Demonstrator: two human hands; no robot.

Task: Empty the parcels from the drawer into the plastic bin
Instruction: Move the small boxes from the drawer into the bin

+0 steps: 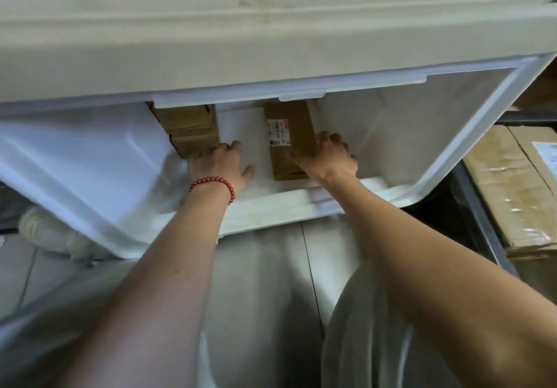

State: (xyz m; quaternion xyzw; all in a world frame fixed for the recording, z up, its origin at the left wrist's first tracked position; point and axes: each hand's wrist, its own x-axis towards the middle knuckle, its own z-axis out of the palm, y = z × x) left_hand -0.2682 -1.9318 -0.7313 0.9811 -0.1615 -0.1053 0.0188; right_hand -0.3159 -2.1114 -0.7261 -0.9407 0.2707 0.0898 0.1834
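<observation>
A white plastic drawer stands pulled out from a cream unit. Two brown cardboard parcels lie inside. The left parcel sits partly under the unit's top. My left hand, with a red bead bracelet at the wrist, grips that parcel's near end. The right parcel carries a white label. Over its right side my right hand curls, thumb across the near end. The plastic bin is out of view.
The cream unit top overhangs the back of the drawer. Taped cardboard boxes sit on a dark shelf at the right. A pale bundle lies on the floor at the left. Grey floor tiles show below the drawer.
</observation>
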